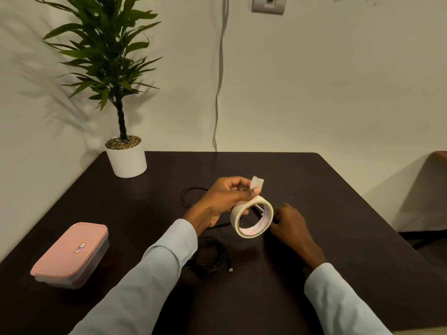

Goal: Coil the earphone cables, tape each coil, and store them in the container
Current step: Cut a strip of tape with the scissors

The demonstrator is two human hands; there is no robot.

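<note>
1. Earphone cable coil [212, 256], black and loosely looped, lies on the dark table [338, 213] at lower centre, partly hidden by the left sleeve [154, 269].
2. Another thin black cable [191, 197] loops behind the left hand [225, 201], which blocks most of it.
3. Tape roll [251, 220], a cream paper ring with red print inside, is held above the table at centre.
4. Left fingers and thumb pinch the torn free tape end [257, 183], lifted upward.
5. Right hand [290, 226] grips the roll's right rim, fingers curled together.
6. Container [70, 255], a rounded rectangle with a smooth pink lid on, sits at lower left, well apart.
7. Potted plant [125, 155] in a white pot stands at the upper left corner of the table.
</note>
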